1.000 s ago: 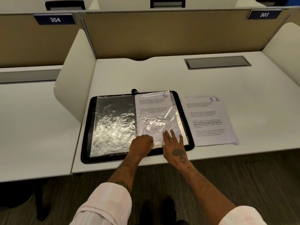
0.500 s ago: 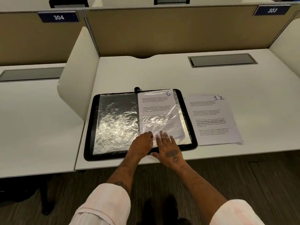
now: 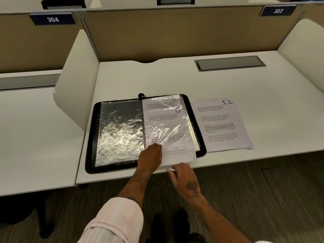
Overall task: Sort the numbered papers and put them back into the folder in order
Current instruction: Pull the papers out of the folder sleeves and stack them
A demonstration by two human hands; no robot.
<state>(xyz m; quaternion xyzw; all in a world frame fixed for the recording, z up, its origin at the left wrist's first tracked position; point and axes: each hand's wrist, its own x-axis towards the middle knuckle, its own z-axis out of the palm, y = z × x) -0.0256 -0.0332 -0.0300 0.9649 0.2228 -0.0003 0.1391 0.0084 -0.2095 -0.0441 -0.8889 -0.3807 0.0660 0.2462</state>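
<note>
A black folder (image 3: 90, 137) lies open on the white desk (image 3: 175, 79), with an empty shiny plastic sleeve (image 3: 121, 130) on its left page. The paper marked 6 (image 3: 164, 118) sticks partway out of the bottom of the right sleeve, and its lower edge hangs over the desk's front edge. My left hand (image 3: 150, 156) rests with curled fingers on the lower edge of that right sleeve. My right hand (image 3: 185, 179), blurred, pinches the paper's lower edge. Another sheet's number shows faintly at the sleeve's top. A stack of papers topped by 12 (image 3: 222, 123) lies right of the folder.
White side dividers (image 3: 77, 81) stand on both sides of the desk and a tan back panel (image 3: 175, 32) closes the rear. A grey cable hatch (image 3: 229, 63) is set into the back right. Desk 304 adjoins on the left.
The paper marked 6 has slid down out of the sleeve toward me. My right hand moved back past the desk edge with it. My left hand stayed on the sleeve.
</note>
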